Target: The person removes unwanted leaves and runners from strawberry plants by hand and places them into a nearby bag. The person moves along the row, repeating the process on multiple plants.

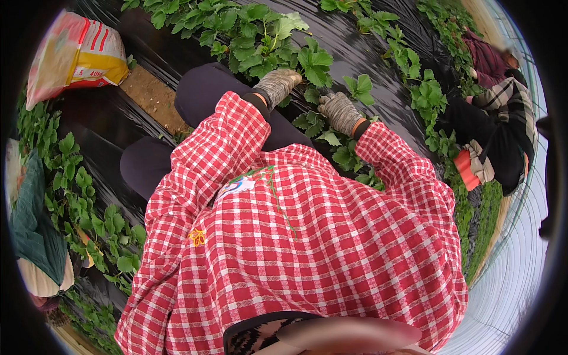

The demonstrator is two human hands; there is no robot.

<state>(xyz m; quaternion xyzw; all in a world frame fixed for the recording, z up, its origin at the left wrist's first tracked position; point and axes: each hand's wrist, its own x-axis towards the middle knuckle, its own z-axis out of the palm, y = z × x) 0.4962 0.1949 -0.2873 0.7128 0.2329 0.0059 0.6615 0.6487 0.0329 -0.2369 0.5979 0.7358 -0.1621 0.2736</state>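
Observation:
A row of strawberry plants (262, 42) with broad green leaves grows through black plastic mulch film (381, 111) in front of me. My left hand (278, 86), in a grey knit glove, reaches to the edge of the leaves; its fingers are partly under them, and whether they grip anything is not visible. To its right, my right hand (339, 111) in a matching glove is at the same row, with curled fingers beside small leaves. What lies between those fingertips cannot be made out. Bare fingertips show at my left glove.
A white, yellow and red woven sack (97, 57) stands at the upper left, near a strip of bare soil (153, 97). Other strawberry rows run on the left (73, 177) and right (428, 97). Co-workers crouch at the right (501, 115), and another person (37, 222) is at the left edge.

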